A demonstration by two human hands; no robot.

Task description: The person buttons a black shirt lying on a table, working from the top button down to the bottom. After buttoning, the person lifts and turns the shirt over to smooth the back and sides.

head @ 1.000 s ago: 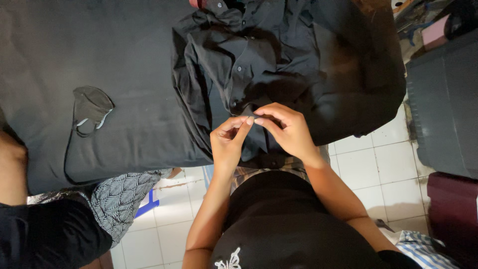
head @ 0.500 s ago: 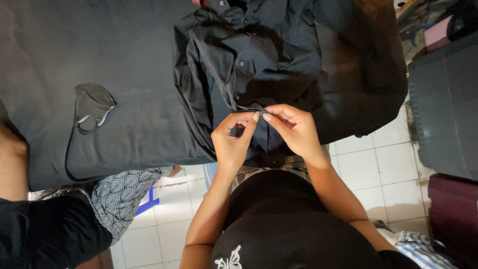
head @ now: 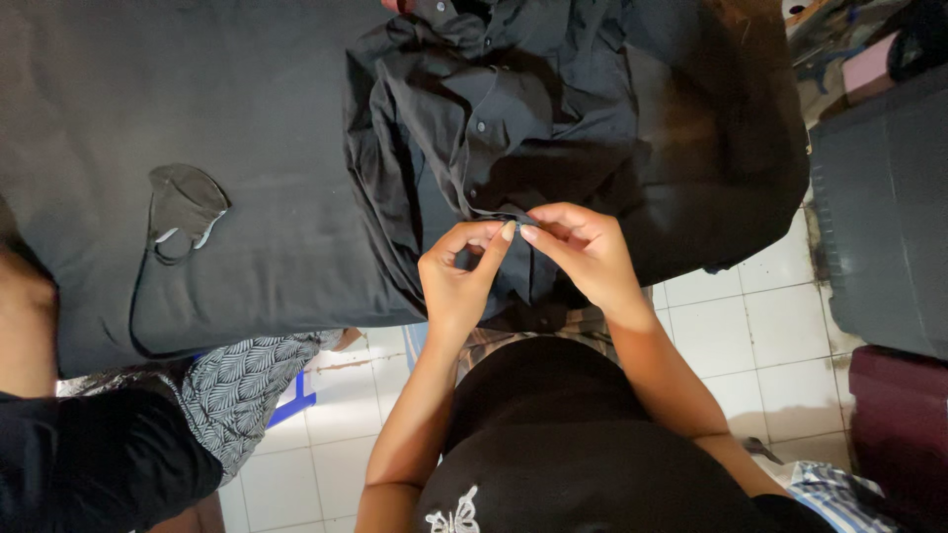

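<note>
Head view: left hand [head: 456, 281] and right hand [head: 583, 252] both pinch the front edge of the black shirt [head: 494, 118], which lies crumpled on the dark table [head: 197, 99] just beyond the fingertips.

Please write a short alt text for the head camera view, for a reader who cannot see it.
Seen from above, a person's left hand and right hand pinch the front edge of a black button shirt on a dark cloth-covered table. A grey face mask lies to the left.
</note>
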